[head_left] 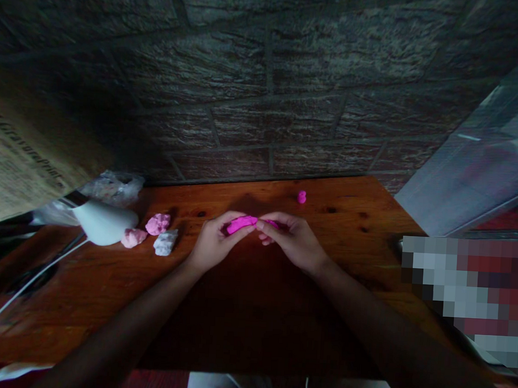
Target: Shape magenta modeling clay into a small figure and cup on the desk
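Observation:
Both hands hold one bright magenta piece of modelling clay (241,223) above the wooden table. My left hand (215,238) is closed round its left part, thumb along the near side. Fingers of my right hand (297,239) pinch the right end, and some magenta shows between them. The two hands nearly meet at the middle of the clay; its underside is hidden. A small magenta lump (301,197) sits apart on the table, beyond my right hand. Left of my left hand lie two pink lumps (158,224) and a whitish lump (165,242), close together.
A white lamp base (105,223) with a white cable (33,277) stands at the left, under a printed brown shade (31,153). Behind it is a crumpled clear plastic bag (116,187). A stone-patterned wall (263,113) borders the wooden table (349,204) at the back.

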